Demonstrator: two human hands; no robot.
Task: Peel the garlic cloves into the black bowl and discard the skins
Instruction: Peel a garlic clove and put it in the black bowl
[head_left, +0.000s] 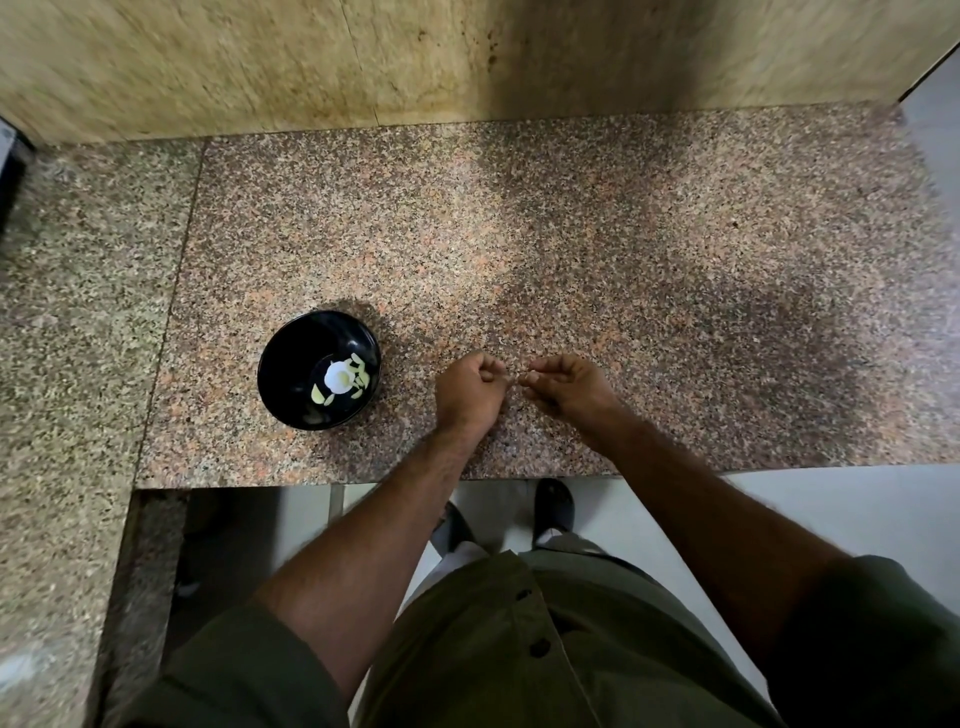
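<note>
The person's left hand (470, 387) and right hand (563, 382) hover close together over the speckled desk (623, 260), fingers curled, fingertips nearly meeting on something too small to make out. The black bowl (291, 358) sits on the desk just left of the left hand, apart from it, with pale peeled garlic cloves (340, 382) inside.

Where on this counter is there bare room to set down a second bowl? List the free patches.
Bare granite counter runs from both hands back to the yellow stone wall and out to the right edge. The paler slab left of the seam is bare too. Crowded: the front strip holding the black bowl, left hand and right hand.
</note>
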